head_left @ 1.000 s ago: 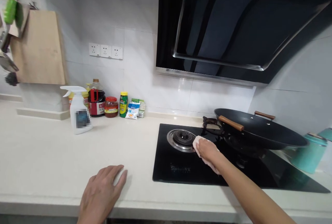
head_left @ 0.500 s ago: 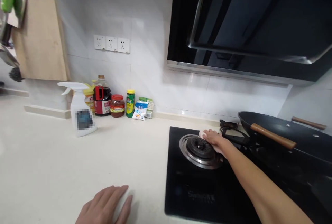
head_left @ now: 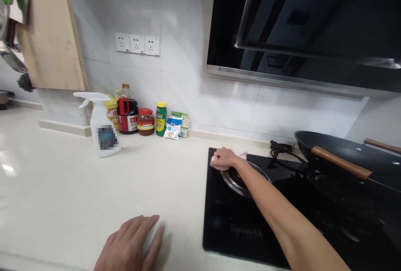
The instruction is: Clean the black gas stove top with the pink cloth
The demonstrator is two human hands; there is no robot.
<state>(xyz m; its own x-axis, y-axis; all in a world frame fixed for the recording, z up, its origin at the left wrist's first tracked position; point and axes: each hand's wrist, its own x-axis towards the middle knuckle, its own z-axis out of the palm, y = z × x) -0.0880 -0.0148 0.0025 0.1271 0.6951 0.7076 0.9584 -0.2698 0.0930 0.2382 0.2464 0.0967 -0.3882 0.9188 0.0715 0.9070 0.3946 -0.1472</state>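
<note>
My right hand [head_left: 224, 157] is closed on a pale cloth [head_left: 240, 154], pressing it onto the black glass gas stove [head_left: 228, 214] at its back left corner. The forearm crosses over the round burner [head_left: 239, 183] and hides part of it. My left hand [head_left: 131, 239] rests on the white countertop [head_left: 166, 175] left of the stove, fingers stretched out and holding nothing. A white spray bottle [head_left: 102, 124] stands upright on the counter, farther back and to the left.
A black wok [head_left: 332, 147] with wooden handles sits on the stove's right side, near a black pan support [head_left: 283, 149]. Along the wall stand a dark sauce bottle [head_left: 128, 112], a red-lidded jar [head_left: 145, 122], a green bottle [head_left: 161, 119] and a packet [head_left: 173, 128]. A range hood [head_left: 291, 32] hangs above.
My right hand has moved left with the cloth, from the burner's back right side to the stove's back left corner. My left hand stays on the counter. The view has shifted slightly.
</note>
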